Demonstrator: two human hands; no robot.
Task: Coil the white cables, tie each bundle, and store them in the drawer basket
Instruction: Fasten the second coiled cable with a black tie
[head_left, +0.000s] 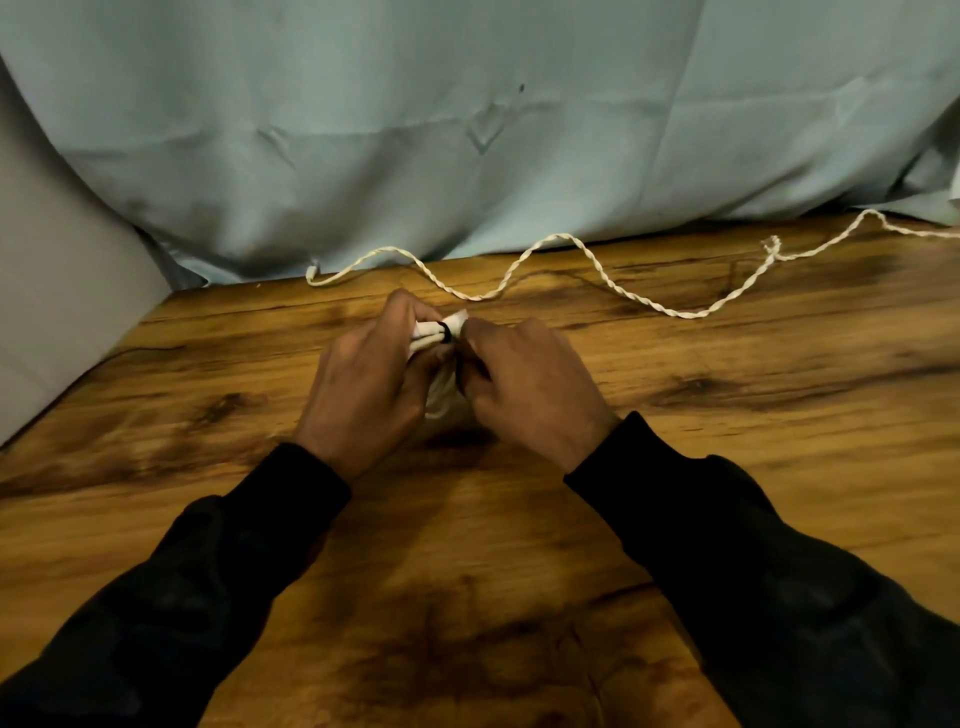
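Note:
A coiled white cable bundle (439, 332) is held between both hands above the wooden table (727, 467). A thin black tie (444, 332) wraps around the bundle near its top. My left hand (369, 379) grips the bundle's left side, fingers closed over it. My right hand (524, 379) pinches it from the right, close to the tie. Most of the bundle is hidden by my fingers; a loop shows below them. A second white twisted cable (613, 286) lies loose in waves along the table's far edge.
A pale blue cloth (467, 130) hangs behind the table's back edge. A grey surface (57, 291) borders the table on the left. The loose cable runs off toward the right edge of the view. No drawer basket is in view.

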